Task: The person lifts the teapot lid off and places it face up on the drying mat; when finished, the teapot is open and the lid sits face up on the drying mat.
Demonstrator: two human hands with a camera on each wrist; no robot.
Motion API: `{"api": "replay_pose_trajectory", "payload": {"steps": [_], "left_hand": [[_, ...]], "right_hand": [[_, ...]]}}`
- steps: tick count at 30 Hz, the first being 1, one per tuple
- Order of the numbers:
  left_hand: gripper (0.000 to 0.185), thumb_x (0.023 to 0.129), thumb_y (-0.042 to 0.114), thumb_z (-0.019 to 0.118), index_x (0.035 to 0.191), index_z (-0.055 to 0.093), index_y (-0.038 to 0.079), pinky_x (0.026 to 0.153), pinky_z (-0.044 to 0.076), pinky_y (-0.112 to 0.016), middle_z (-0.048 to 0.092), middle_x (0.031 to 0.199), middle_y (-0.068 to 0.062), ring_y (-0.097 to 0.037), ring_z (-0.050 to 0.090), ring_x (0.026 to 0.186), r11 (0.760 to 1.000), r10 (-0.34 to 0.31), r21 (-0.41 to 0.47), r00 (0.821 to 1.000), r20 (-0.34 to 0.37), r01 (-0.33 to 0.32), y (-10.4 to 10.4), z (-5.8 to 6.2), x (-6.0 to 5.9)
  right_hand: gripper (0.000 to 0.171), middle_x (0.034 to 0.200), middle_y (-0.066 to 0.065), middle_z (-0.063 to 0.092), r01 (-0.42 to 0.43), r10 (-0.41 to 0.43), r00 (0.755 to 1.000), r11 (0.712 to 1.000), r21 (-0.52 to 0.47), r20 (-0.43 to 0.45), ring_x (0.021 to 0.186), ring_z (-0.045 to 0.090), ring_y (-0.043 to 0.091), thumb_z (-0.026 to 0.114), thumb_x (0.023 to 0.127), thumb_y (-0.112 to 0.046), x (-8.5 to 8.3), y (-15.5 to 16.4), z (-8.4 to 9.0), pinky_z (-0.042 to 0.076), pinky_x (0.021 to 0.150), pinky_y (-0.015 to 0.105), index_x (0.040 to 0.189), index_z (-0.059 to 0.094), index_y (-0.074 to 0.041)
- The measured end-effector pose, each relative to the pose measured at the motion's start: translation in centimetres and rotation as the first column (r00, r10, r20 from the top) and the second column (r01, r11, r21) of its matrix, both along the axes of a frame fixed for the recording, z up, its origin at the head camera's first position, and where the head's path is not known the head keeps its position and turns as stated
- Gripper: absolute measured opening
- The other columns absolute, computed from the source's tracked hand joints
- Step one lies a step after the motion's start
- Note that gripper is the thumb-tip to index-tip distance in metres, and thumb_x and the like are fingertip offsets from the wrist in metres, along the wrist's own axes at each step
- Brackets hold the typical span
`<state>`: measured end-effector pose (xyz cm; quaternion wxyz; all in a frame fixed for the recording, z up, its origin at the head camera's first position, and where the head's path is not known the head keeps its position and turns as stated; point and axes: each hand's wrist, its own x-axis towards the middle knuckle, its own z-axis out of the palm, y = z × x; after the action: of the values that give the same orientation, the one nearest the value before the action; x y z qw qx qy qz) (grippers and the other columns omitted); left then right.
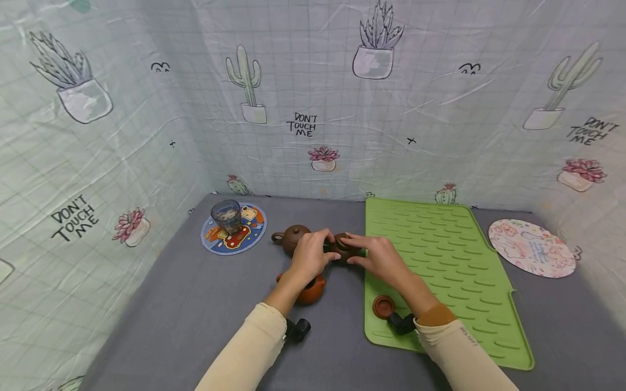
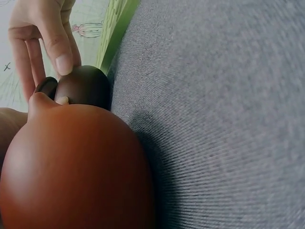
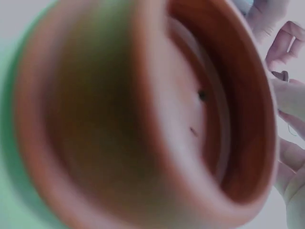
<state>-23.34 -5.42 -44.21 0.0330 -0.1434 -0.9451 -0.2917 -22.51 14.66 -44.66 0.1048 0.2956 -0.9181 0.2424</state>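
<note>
A small dark brown pot (image 1: 345, 254) stands between my hands, near the green mat's left edge. My right hand (image 1: 379, 256) grips it from the right, thumb low on its side and fingers reaching over the top. From the left, my left hand (image 1: 311, 252) holds it with thumb and fingertips. Its dark lid (image 2: 46, 87) shows tilted beside the pot in the left wrist view. Under my left wrist sits an orange-brown teapot (image 1: 311, 293) with its top uncovered. Behind my left hand is another dark brown teapot (image 1: 295, 237), lid on.
An orange-brown lid (image 1: 383, 307) lies on the green mat (image 1: 430, 233) by my right wrist, filling much of the right wrist view. At the back left, a dark clear glass (image 1: 227, 216) stands on a round blue coaster (image 1: 220, 247). A pink floral oval mat (image 1: 533, 248) lies far right.
</note>
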Motion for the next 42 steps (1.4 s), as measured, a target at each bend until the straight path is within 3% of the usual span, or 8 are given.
{"api": "replay_pose_trajectory", "payload": {"steps": [3,5,10,15,20,23,32,42], "left_hand": [[0.034,0.083,0.025,0.085,0.111,0.07,0.015,0.075,0.059,-0.035,0.076,0.108,-0.007,-0.023,0.072,0.089,1.0,0.0,0.005,1.0,-0.003,0.0,0.0,0.0,0.0],[0.035,0.083,0.025,0.085,0.113,0.07,0.015,0.077,0.059,-0.036,0.076,0.111,-0.006,-0.023,0.073,0.093,1.0,-0.012,0.008,1.0,-0.011,0.013,0.0,0.0,0.0],[0.032,0.084,0.022,0.084,0.112,0.071,0.015,0.085,0.059,-0.038,0.075,0.12,-0.005,-0.024,0.072,0.103,0.998,-0.062,0.018,0.998,-0.021,0.062,-0.2,-0.2,0.0],[0.026,0.087,0.022,0.081,0.11,0.074,0.015,0.091,0.059,-0.039,0.074,0.12,-0.005,-0.024,0.071,0.108,0.993,-0.118,0.004,0.993,-0.027,0.118,-0.4,-0.4,-0.1],[0.026,0.087,0.024,0.081,0.111,0.074,0.015,0.091,0.059,-0.039,0.074,0.119,-0.006,-0.025,0.072,0.107,0.988,-0.152,-0.006,0.988,-0.034,0.152,-0.5,-0.4,-0.2],[0.025,0.087,0.024,0.082,0.109,0.075,0.016,0.088,0.059,-0.039,0.075,0.118,-0.006,-0.025,0.072,0.104,0.988,-0.157,-0.008,0.987,-0.043,0.156,-0.5,-0.4,-0.2],[0.022,0.085,0.025,0.083,0.105,0.075,0.02,0.08,0.058,-0.035,0.077,0.113,-0.003,-0.022,0.073,0.094,0.989,-0.145,-0.013,0.989,-0.041,0.144,-0.2,-0.5,0.0],[0.023,0.085,0.027,0.082,0.106,0.075,0.022,0.062,0.051,-0.027,0.078,0.108,-0.003,-0.02,0.07,0.081,0.995,-0.095,-0.023,0.995,-0.023,0.094,0.2,-0.2,0.4]], "right_hand": [[0.052,0.142,0.011,0.064,-0.015,0.019,0.997,0.998,-0.058,0.077,0.058,0.057,0.013,0.083,0.084,-0.018,-0.1,0.3,0.2,0.037,0.057,0.019,0.134,0.069,-0.014],[0.052,0.144,0.011,0.063,-0.023,0.032,0.993,0.996,-0.084,0.11,0.06,0.059,0.015,0.083,0.085,-0.018,-0.1,0.5,0.2,0.039,0.06,0.02,0.135,0.068,-0.014],[0.053,0.143,0.014,0.063,-0.038,0.053,0.992,0.99,-0.132,0.116,0.092,0.075,0.028,0.083,0.085,-0.017,0.0,1.1,0.5,0.06,0.077,0.037,0.135,0.068,-0.012],[0.05,0.142,0.012,0.065,-0.008,0.031,0.992,0.983,-0.181,0.123,0.089,0.075,0.028,0.081,0.086,-0.017,0.3,1.9,1.2,0.057,0.071,0.037,0.134,0.069,-0.014],[0.048,0.138,0.01,0.067,0.019,0.007,0.994,0.973,-0.229,0.113,0.115,0.072,0.029,0.081,0.085,-0.011,0.8,2.9,1.7,0.062,0.084,0.042,0.132,0.07,-0.015],[0.047,0.135,0.011,0.07,0.008,0.013,0.997,0.966,-0.257,0.082,0.115,0.072,0.03,0.081,0.084,-0.006,1.2,3.5,2.0,0.06,0.09,0.048,0.129,0.072,-0.014],[0.039,0.114,0.012,0.078,0.027,-0.027,1.0,0.963,-0.268,0.001,0.103,0.076,0.031,0.082,0.08,0.002,2.6,4.9,2.2,0.062,0.084,0.043,0.117,0.078,-0.012],[0.036,0.115,0.013,0.078,0.134,-0.102,0.984,0.965,-0.227,0.149,0.101,0.078,0.029,0.077,0.089,-0.007,4.3,6.5,2.6,0.063,0.077,0.035,0.125,0.072,-0.009]]}}
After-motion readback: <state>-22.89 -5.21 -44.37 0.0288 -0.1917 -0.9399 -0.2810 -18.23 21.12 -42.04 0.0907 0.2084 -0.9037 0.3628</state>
